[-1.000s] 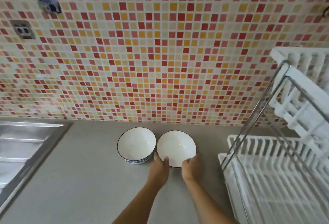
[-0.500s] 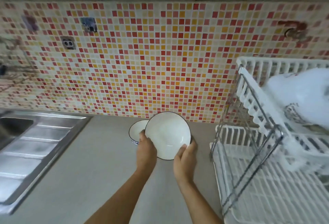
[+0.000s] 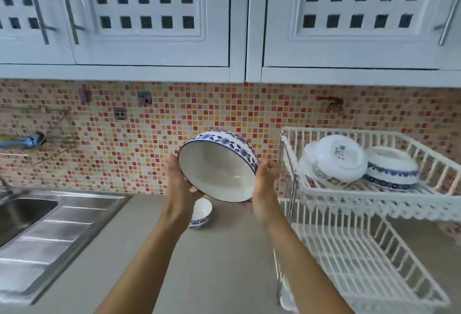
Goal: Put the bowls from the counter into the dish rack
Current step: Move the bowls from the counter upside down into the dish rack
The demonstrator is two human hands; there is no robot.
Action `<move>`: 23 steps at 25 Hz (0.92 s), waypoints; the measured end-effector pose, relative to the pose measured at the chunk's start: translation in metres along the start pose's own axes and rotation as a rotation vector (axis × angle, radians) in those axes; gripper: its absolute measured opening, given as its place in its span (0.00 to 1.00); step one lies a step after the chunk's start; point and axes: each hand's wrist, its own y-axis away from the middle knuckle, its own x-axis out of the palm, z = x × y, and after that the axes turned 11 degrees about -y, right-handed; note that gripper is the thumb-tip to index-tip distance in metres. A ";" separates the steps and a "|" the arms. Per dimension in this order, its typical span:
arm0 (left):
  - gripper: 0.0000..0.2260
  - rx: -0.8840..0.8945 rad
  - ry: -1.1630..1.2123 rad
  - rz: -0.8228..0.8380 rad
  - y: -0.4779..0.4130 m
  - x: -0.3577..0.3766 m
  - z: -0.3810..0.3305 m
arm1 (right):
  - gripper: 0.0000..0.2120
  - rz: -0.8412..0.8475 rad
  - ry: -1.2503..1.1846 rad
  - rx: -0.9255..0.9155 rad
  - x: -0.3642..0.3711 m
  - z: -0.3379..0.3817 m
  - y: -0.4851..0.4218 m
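The bowl [image 3: 216, 167] between the left hand [image 3: 180, 184] and right hand [image 3: 265, 184] is white inside, with blue flowers outside and a dark rim. The small bowl [image 3: 200, 214] below them is white with a blue band. The dish rack [image 3: 369, 196], right of the hands, is white; the bench [image 3: 212, 263] is grey; the wall tiles [image 3: 224, 109] are red, orange and cream.

Grey counter [image 3: 219, 258] under bowl [image 3: 200, 215], rack [image 3: 354, 258]

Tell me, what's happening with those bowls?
A person is holding a blue-and-white bowl in the air, tipped on its side, with the left hand and right hand on either edge. It's beside the white dish rack, whose top shelf already holds upside-down bowls. One small bowl waits on the counter.
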 end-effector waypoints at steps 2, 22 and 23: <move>0.21 0.056 0.051 0.056 0.017 0.013 -0.029 | 0.39 0.080 -0.020 -0.020 -0.013 0.026 0.006; 0.29 0.596 -0.539 0.702 0.055 0.295 -0.099 | 0.37 0.054 0.777 -0.500 -0.340 0.200 0.001; 0.32 0.649 -0.620 0.731 0.057 0.308 -0.100 | 0.37 0.063 0.833 -0.519 -0.356 0.201 -0.007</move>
